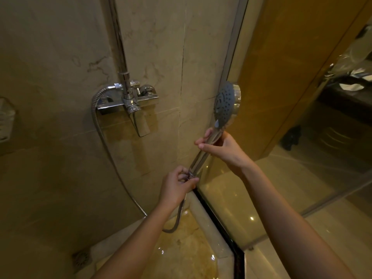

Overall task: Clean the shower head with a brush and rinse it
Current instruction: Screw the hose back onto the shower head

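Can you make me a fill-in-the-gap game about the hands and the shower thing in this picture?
1. The right hand grips the chrome handle of the round grey-faced shower head, just ____ the head.
2. The left hand pinches the handle's bottom end, where the ribbed metal ____ joins.
3. That part loops up to the chrome mixer tap on the beige stone ____.

Missing words: below; hose; wall

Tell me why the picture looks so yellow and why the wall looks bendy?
Head view: dim, warm light tints the tiled wall and floor yellow-brown; the wide-angle lens bows the straight riser pipe and glass door edge; bright glints sit on the chrome tap and wet floor; the shower head looks fairly sharp, the corners softer.
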